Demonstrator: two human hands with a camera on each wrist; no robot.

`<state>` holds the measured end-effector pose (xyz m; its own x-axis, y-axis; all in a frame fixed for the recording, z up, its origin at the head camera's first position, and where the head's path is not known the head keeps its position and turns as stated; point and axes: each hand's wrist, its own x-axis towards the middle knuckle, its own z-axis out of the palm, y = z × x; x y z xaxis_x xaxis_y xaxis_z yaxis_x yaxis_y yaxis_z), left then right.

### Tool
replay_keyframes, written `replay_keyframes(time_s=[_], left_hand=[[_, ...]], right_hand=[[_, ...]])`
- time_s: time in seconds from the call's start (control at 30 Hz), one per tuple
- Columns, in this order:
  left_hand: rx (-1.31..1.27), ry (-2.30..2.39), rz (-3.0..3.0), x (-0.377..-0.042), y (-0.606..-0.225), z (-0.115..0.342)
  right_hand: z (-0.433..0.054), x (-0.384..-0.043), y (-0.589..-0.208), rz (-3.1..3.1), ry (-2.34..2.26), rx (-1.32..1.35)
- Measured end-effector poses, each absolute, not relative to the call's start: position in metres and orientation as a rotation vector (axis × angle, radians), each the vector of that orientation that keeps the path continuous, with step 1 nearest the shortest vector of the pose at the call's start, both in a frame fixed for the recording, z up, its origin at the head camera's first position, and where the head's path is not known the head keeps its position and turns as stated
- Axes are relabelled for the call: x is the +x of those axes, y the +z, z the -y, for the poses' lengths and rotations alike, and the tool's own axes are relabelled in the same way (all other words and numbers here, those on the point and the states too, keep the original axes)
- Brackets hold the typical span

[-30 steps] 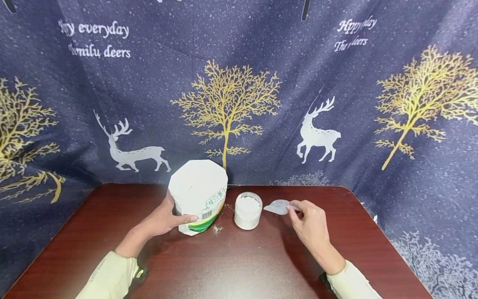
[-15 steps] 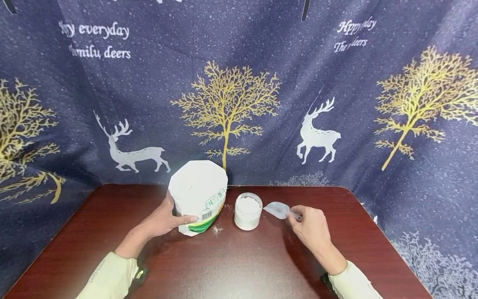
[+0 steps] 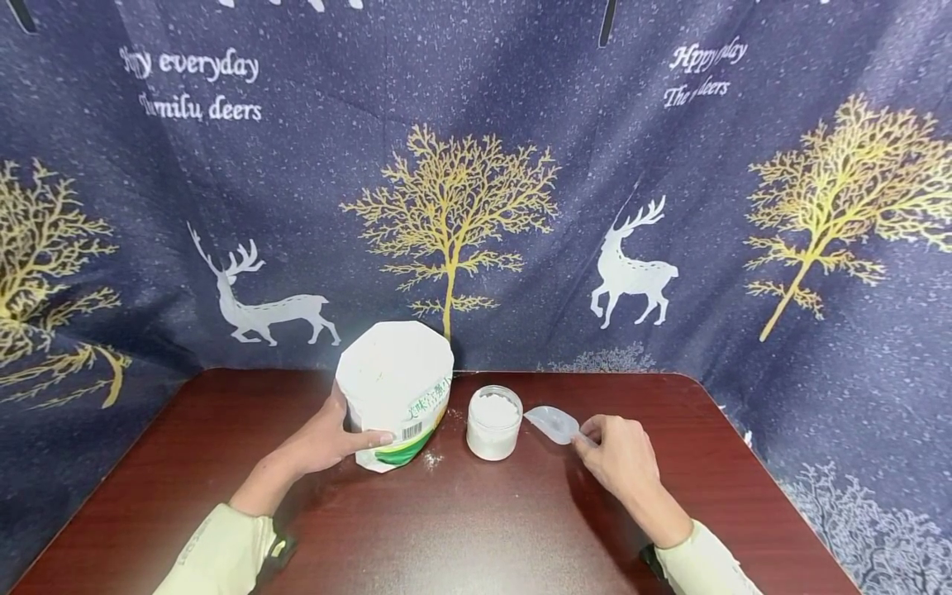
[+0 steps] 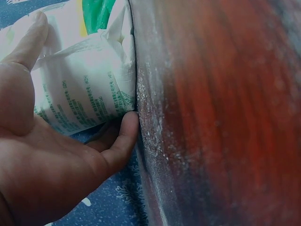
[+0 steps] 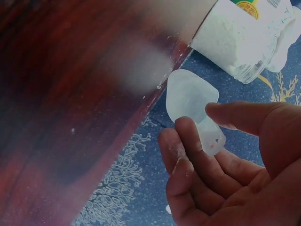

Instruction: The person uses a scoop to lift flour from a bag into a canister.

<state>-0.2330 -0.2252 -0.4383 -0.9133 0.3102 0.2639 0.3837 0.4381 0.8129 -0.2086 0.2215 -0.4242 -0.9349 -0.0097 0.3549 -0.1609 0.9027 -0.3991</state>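
Note:
On the left of the table stands a white bag [image 3: 394,372] with green and yellow print, upright and open at the top. My left hand [image 3: 320,434] grips its side, thumb across the front and fingers around the back; the left wrist view shows a fingertip low against the bag [image 4: 80,84]. A clear jar [image 3: 494,438] filled with white powder [image 3: 494,409] stands right of the bag. My right hand [image 3: 621,459] pinches a translucent scoop [image 3: 554,423] near its handle, with the scoop's tip pointing at the jar. No powder shows in the scoop [image 5: 190,96].
Spilled white powder [image 3: 433,457] lies on the dark red wooden table [image 3: 461,529] between bag and jar. A blue cloth backdrop [image 3: 506,99] with deer and trees hangs behind the table's back edge.
The scoop has turned and dropped a little in my right hand, its handle end swinging toward me. My left hand, the bag and the jar have stayed put.

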Motion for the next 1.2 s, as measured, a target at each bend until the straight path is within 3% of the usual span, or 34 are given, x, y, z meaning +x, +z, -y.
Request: replay_keyframes(time_s=[1.2], left_hand=[[-0.635, -1.511, 2.581, -0.2356, -0.4410, 0.2256]], right_hand=[[-0.2221, -0.2070, -0.4257, 2.844, 0.586, 0.111]])
